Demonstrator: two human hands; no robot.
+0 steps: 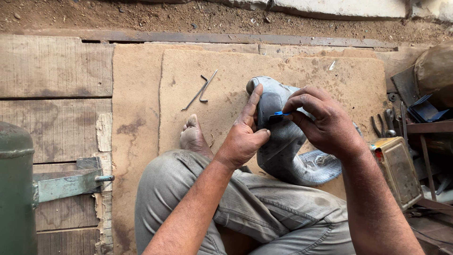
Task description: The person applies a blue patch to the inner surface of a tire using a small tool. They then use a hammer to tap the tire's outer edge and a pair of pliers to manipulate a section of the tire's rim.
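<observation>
Grey rubber inner tube (pixel 283 151), folded and dusty, lies on the tan cardboard sheet (pixel 302 71) in front of the seated person's crossed legs, its upper fold raised between both hands. Left hand (pixel 245 137): fingers extended upward along the left side of the fold, thumb pressed against the rubber, supporting the tube. Right hand (pixel 325 123): fingers curled, thumb and forefinger pinching a small blue piece (pixel 279 114) held against the tube's dark surface. Bare foot (pixel 193 137): resting on the cardboard just left of the tube. Two thin bent metal rods (pixel 202 89): lying crossed on the cardboard, up and to the left of the tube. Worn yellowish metal box (pixel 398 172): right of the tube, at the cardboard's edge. Green metal cylinder (pixel 16 189): far left of the tube, on wooden planks (pixel 52 66).
</observation>
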